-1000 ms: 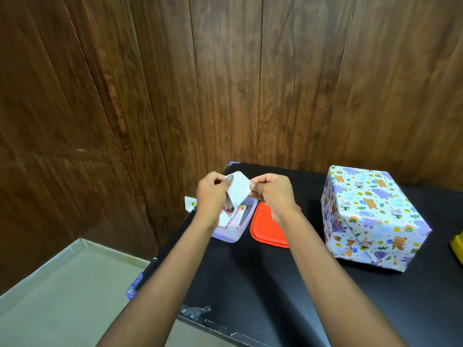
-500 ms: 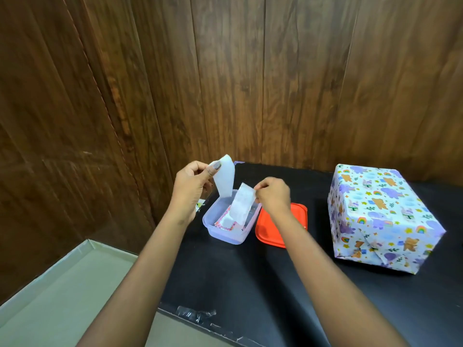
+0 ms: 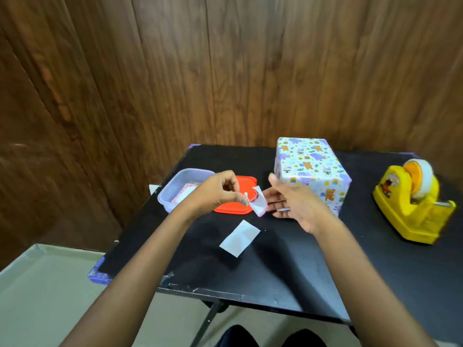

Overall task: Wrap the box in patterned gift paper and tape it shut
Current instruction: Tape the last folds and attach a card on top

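The box (image 3: 309,171), fully covered in white paper with purple and orange animal prints, stands at the back of the black table (image 3: 288,271). My left hand (image 3: 218,190) pinches a small white sticker piece (image 3: 258,201) above the orange lid. My right hand (image 3: 293,199) hovers just right of that piece, fingers spread, holding nothing, in front of the box's near left corner. A white backing paper (image 3: 240,238) lies flat on the table below my hands.
A clear plastic container (image 3: 175,191) with cards inside sits at the table's left, its orange lid (image 3: 235,207) beside it. A yellow tape dispenser (image 3: 413,204) stands at the right. Wood panelling rises behind the table. The floor lies to the left.
The view has swung right, bringing the tape dispenser in. The white strip was peeled apart; one piece now lies on the table, and my right hand let go and opened.
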A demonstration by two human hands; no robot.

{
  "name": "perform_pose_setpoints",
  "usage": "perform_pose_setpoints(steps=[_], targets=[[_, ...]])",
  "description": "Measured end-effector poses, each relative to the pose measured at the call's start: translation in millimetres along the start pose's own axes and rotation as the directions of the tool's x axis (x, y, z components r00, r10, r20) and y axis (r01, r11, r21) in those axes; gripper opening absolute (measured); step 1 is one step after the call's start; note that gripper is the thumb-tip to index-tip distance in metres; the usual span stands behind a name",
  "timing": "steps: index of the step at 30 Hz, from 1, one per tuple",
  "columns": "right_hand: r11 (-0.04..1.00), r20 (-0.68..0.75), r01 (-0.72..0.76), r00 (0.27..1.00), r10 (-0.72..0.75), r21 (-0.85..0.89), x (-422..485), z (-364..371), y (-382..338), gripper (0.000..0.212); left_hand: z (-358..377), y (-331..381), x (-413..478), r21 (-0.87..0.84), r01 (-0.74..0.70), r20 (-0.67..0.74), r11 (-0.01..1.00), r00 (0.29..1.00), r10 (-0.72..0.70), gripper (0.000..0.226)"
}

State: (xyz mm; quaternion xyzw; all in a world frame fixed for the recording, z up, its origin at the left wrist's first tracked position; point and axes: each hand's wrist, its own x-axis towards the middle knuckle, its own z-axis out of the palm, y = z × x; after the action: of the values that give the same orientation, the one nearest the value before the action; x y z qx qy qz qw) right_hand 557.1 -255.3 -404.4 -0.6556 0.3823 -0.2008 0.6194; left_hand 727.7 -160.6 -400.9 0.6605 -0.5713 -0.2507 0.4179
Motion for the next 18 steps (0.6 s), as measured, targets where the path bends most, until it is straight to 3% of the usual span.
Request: perform_pose_setpoints(steps=[2,5,8,10,14,18], targets=[[0.999,0.078,0.012,0.997,-0.015,0.032,-18.7,-15.3,-11.2,0.049,8.4,5.3,4.3,0.092,-0.01,0.036,0.996,0.999,0.006,0.038],[0.993,0.146,0.068,0.988,-0.053,-0.1,-34.3,-28.4,-17.2,0.036,17.2,18.3,12.2,0.187,-0.041,0.072,0.982,0.997,0.028,0.036],[0.972,0.112,0.05,0.993,-0.024,-0.229,-35.7,-33.9,-15.7,0.042,20.6,26.5,19.9,0.218,-0.085,0.095,0.972,0.993,0.065,0.038],[0.985,0.071,0.032,0.997,-0.02,-0.172,-35.4,-37.7,-14.8,0.046,23.4,30.8,24.2,0.238,-0.114,0.1,0.965,0.991,0.092,0.042],[0.992,-0.064,0.029,0.998,-0.021,0.12,-36.8,-45.8,-14.8,0.031,27.0,36.8,29.3,0.327,-0.164,0.088,0.931,0.986,0.142,0.057],[0.984,-0.123,0.047,0.992,-0.026,0.172,-35.5,-53.2,-11.3,0.035,26.2,42.1,30.4,0.379,-0.212,0.065,0.901,0.977,0.203,0.059]])
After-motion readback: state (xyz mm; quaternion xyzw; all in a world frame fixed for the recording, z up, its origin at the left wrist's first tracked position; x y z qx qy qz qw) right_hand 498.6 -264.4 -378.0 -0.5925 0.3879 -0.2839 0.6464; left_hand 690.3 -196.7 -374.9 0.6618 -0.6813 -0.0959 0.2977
